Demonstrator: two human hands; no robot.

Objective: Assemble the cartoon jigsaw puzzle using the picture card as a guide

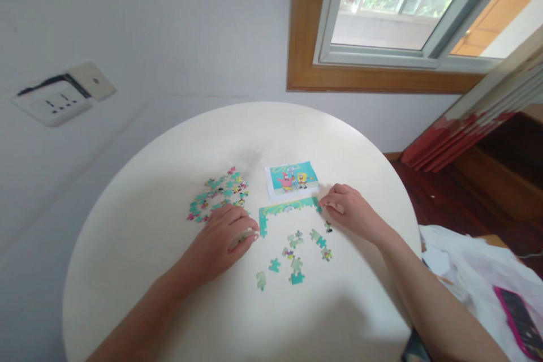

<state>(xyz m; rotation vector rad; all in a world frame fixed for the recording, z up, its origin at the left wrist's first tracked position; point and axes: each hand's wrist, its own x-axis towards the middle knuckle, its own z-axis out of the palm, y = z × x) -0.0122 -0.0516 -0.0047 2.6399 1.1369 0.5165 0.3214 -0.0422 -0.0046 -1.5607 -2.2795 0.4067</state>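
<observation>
A partly joined jigsaw puzzle [288, 207] lies on the round white table [139, 271], with a teal-and-yellow top edge and a short strip down its left side. My left hand [224, 236] is closed beside that strip; something pale shows at its fingertips, too small to make out. At the top-right corner, my right hand [350, 210] pinches at a teal puzzle piece [319, 208], its fingertips partly covering it. Below the joined edge lie several loose pieces [297, 278], some teal and some pale green.
A heap of mixed puzzle pieces [227, 186] lies beyond my left hand. Behind the puzzle is a printed cartoon picture [292, 178]. A wall socket [55, 103] is at left, a window [382, 5] at upper right. A pink-edged phone [520, 317] lies on white plastic at lower right.
</observation>
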